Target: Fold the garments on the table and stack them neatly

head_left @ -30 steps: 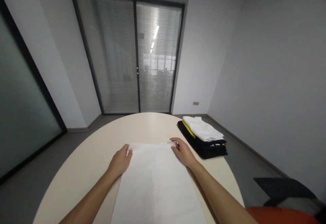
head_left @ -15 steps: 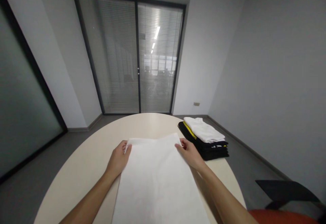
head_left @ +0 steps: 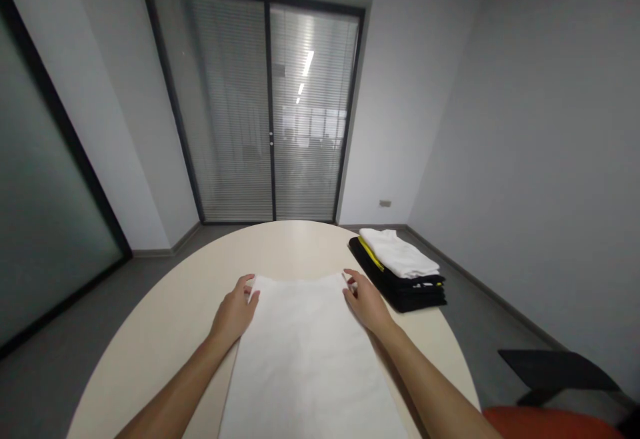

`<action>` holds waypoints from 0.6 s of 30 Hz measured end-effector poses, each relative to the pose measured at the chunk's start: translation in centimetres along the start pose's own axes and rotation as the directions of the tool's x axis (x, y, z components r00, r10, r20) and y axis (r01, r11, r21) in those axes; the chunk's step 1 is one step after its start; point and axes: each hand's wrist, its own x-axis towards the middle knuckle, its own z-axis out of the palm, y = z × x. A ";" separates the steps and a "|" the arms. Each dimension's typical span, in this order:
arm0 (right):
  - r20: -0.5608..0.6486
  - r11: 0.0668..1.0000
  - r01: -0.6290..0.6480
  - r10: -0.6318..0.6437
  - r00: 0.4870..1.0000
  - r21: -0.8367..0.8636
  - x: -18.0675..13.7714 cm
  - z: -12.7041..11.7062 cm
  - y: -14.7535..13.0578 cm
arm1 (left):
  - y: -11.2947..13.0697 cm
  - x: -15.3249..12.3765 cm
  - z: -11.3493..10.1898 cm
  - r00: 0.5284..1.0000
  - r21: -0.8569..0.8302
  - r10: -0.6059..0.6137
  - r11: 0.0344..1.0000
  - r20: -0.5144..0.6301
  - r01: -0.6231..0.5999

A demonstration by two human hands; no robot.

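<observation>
A white garment (head_left: 310, 352) lies spread on the round table, its far edge nearly straight and its near end running out of the bottom of the view. My left hand (head_left: 235, 312) is at the far left corner, thumb on the edge and fingers apart around it. At the far right corner, my right hand (head_left: 369, 302) has its thumb and fingers parted beside the fabric. Neither hand shows a firm pinch on the cloth. The fingers' undersides are hidden.
To the right on the cream table (head_left: 165, 332) sits a stack of folded clothes (head_left: 400, 289), mostly black, with yellow and a white piece (head_left: 397, 252) on top. A chair with a red seat (head_left: 545, 422) stands at the lower right. Beyond is a glass door (head_left: 270, 106) with blinds.
The garment's far edge has come down flat and a little nearer to me, its right corner most. The fingers of both hands have loosened from the corners.
</observation>
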 end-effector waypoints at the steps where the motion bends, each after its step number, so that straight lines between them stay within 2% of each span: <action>1: -0.022 0.997 0.038 -0.040 0.999 -0.070 -0.2 -0.2 -0.8 | 0.5 -0.3 -0.3 0.998 0.048 0.046 0.998 -0.052 -0.044; 3: 0.000 0.983 0.104 -0.105 0.994 -0.152 -1.1 -0.5 -2.7 | 1.9 -1.2 -0.7 0.977 0.146 0.172 0.977 -0.122 -0.154; 4: 0.063 0.981 0.126 -0.118 0.991 -0.149 -1.6 -0.5 -3.7 | 2.6 -1.9 -0.7 0.968 0.181 0.228 0.961 -0.103 -0.207; 6: 0.261 0.983 0.137 -0.102 0.960 -0.122 -2.8 -0.2 -5.3 | 3.9 -3.5 -0.1 0.955 0.204 0.290 0.933 0.060 -0.296; 8: 0.448 0.983 0.123 -0.049 0.893 -0.137 -3.6 0.6 -6.2 | 4.6 -4.6 1.0 0.928 0.234 0.273 0.914 0.256 -0.333; 9: 0.501 0.981 0.117 -0.024 0.865 -0.156 -3.7 0.9 -6.3 | 4.7 -4.8 1.5 0.914 0.252 0.250 0.908 0.318 -0.336; 10: 0.526 0.978 0.115 -0.007 0.850 -0.173 -3.5 1.3 -6.3 | 4.7 -4.7 2.1 0.905 0.267 0.233 0.903 0.357 -0.338; 12: 0.520 0.976 0.123 -0.011 0.854 -0.181 -2.7 1.6 -6.1 | 4.6 -4.0 2.6 0.899 0.287 0.211 0.898 0.383 -0.333; 15: 0.486 0.977 0.149 -0.059 0.872 -0.149 -1.6 1.1 -5.9 | 4.8 -2.8 2.2 0.912 0.279 0.260 0.893 0.318 -0.352; 18: 0.493 0.981 0.139 -0.054 0.868 -0.136 -2.3 0.4 -6.0 | 5.3 -3.1 0.9 0.894 0.205 0.369 0.883 0.254 -0.423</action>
